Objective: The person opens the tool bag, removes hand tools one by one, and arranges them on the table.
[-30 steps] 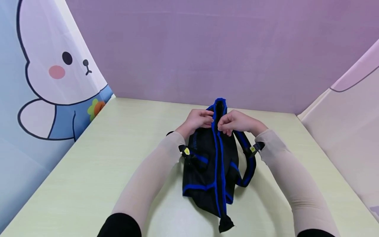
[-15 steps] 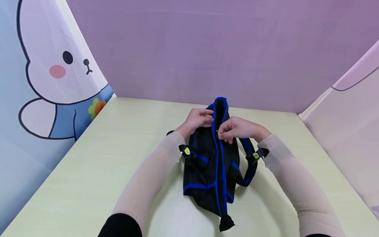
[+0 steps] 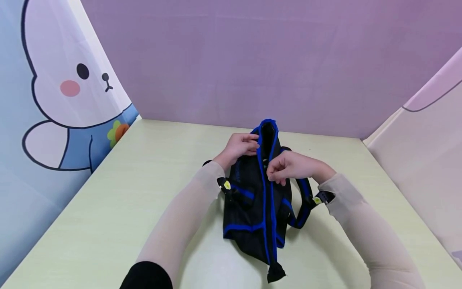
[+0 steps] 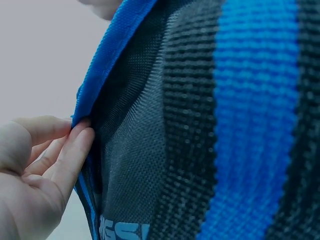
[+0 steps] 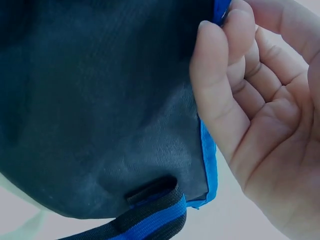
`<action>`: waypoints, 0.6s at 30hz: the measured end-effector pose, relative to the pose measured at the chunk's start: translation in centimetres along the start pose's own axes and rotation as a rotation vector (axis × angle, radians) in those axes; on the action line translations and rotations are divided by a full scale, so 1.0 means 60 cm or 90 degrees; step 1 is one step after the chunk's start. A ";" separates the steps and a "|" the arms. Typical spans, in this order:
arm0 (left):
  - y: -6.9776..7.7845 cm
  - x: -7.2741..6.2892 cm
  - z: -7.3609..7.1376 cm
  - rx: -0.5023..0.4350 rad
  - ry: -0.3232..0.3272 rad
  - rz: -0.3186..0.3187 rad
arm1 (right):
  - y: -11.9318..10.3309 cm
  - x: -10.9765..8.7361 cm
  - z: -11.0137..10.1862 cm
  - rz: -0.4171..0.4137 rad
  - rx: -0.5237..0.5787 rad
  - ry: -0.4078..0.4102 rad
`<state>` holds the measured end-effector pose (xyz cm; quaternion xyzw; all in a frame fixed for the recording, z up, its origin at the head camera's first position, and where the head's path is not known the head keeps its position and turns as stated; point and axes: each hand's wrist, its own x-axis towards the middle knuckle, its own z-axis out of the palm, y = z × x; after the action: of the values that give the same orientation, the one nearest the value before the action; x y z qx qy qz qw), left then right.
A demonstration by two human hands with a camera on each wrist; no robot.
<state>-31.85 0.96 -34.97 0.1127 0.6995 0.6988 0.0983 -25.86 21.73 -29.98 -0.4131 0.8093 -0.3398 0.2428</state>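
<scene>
A black bag with blue trim stands on the table, its narrow zippered side facing me. At its upper left edge my left hand pinches the blue trim between thumb and fingers, as the left wrist view shows up close. My right hand is lower, at the right side of the slit, with thumb and forefinger pinched at the zipper. The pull itself is hidden by the fingers. Above this hand the bag's mouth gapes; below it the two blue edges run close together.
A black-and-blue strap loops out on the bag's right, near my right wrist. The pale table extends to both sides. Behind it rises a purple backdrop, with a cartoon-printed cloth on the left.
My right hand has moved down along the slit, toward me, and slightly right. The bag's mouth has opened longer and wider. The left hand has stayed at the edge.
</scene>
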 end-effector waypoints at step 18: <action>-0.005 -0.001 -0.004 -0.009 0.003 -0.005 | -0.011 -0.034 0.044 -0.069 0.036 -0.004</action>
<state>-31.86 0.74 -35.27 0.1078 0.6949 0.7039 0.1003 -22.66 22.22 -30.96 -0.4501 0.7752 -0.3738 0.2383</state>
